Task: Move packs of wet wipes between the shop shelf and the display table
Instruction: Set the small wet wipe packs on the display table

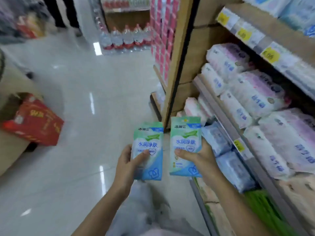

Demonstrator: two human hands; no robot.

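Fingers [141, 156] of our left hand [125, 160] clasp the left pack [150, 142], our right hand [197, 156] the right pack [185, 138]; we should keep thumbs firm, packs apart.

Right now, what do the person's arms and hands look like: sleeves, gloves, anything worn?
The left hand and right hand are ungloved, with no ring, watch or band visible. The forearms are uncovered down to the frame's lower edge, so no sleeve shows.
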